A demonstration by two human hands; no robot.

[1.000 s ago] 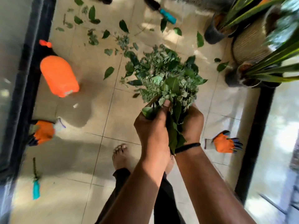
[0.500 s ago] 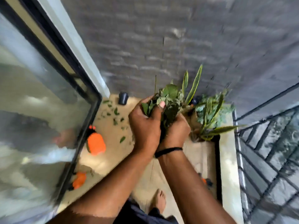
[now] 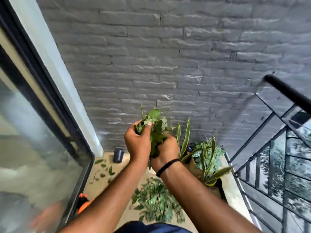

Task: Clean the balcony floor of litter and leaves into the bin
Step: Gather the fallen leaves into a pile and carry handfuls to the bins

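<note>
Tiled balcony floor (image 3: pixel 107 180) lies below, with a heap of leaves (image 3: pixel 155 200) nearest, under the forearms. Above it, the left hand (image 3: pixel 137 145) and right hand (image 3: pixel 166 151) curl together around a bunch of leaves (image 3: pixel 154 125). Potted plants (image 3: pixel 204 158) stand beyond, against a grey brick wall (image 3: pixel 168 56).

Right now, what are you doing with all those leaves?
A person is clearing leaves off a balcony floor. Both hands are raised in front of the grey brick wall, the left hand and right hand squeezing one bunch of green leaves between them. A bigger leaf pile lies on the floor below, with loose leaves scattered near the glass door. No bin shows in view.
</note>
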